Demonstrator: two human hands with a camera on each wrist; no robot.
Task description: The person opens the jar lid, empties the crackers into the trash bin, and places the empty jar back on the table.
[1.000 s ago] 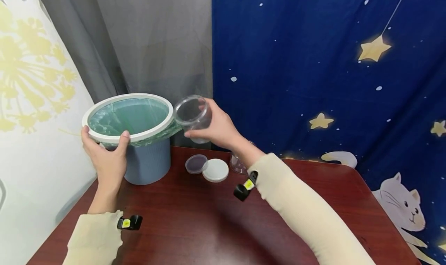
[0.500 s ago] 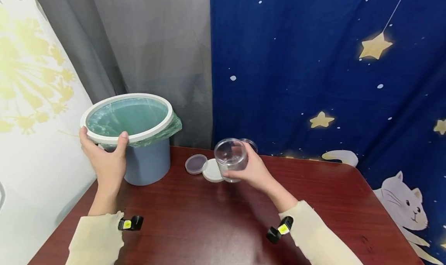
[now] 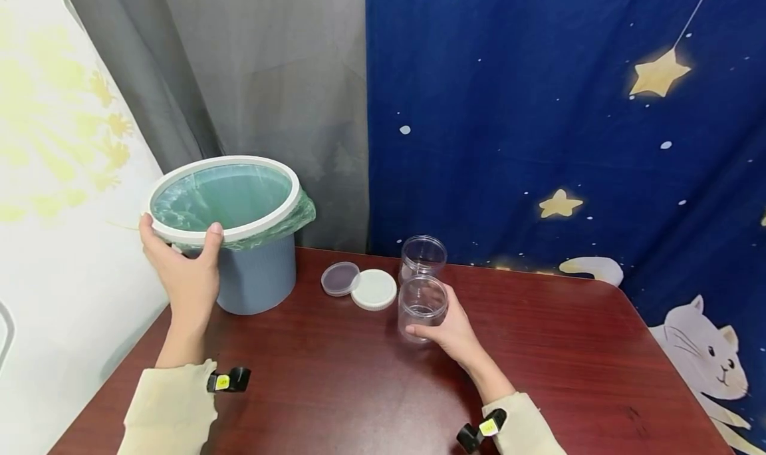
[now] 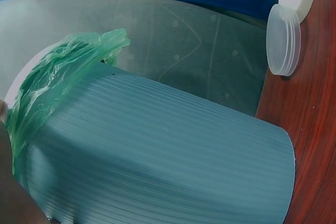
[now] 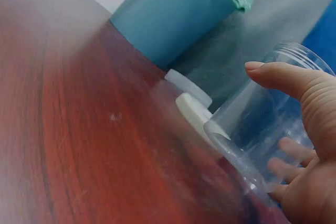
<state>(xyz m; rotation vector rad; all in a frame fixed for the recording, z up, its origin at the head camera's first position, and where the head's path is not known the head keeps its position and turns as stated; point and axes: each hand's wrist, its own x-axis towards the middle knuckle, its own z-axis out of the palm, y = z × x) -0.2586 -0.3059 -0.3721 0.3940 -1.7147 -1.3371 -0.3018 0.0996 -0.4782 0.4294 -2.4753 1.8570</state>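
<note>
At the left, my left hand grips the white rim of a blue trash bin. A green bag lines the bin, its loose edge bunched outside below the rim. My right hand is around a clear plastic jar, thumb in front and fingers behind. The jar is uncapped and upright, low at the table; some fingers show through its wall in the right wrist view. Just behind it stands a second clear jar, partly hidden.
A white lid lies on the dark red table left of the jars. Against it lies a translucent lid. Behind the table hang a grey curtain and a blue star-patterned curtain.
My right hand has carried the clear jar from beside the bin's rim rightward and down to the table, in front of the other jar. My left hand stays on the rim.
</note>
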